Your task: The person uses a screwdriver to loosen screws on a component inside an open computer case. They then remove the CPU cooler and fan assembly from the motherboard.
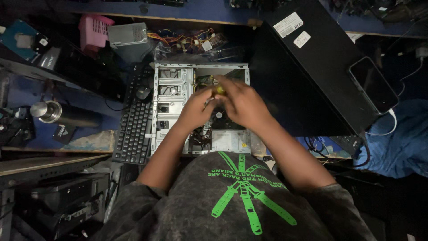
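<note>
- Nearest the camera, a dark shirt [232, 209] with a green printed design fills the lower middle of the view; both forearms extend from it toward the far side.
- Left hand [195, 109] and right hand [243, 103] meet over an open computer case [171, 96] lying flat on the counter [96, 140].
- A small yellow object [219, 89], possibly a tool handle, shows between the fingertips; both hands are closed about it, though blur hides the exact grip.
- A black keyboard [133, 129] lies just beside the case on the left.
- A black side panel [312, 71] rests to the right, with a dark phone [373, 85] on its right edge.
- A steel flask [51, 111] lies far left; a pink basket [93, 29] stands at the far side.
</note>
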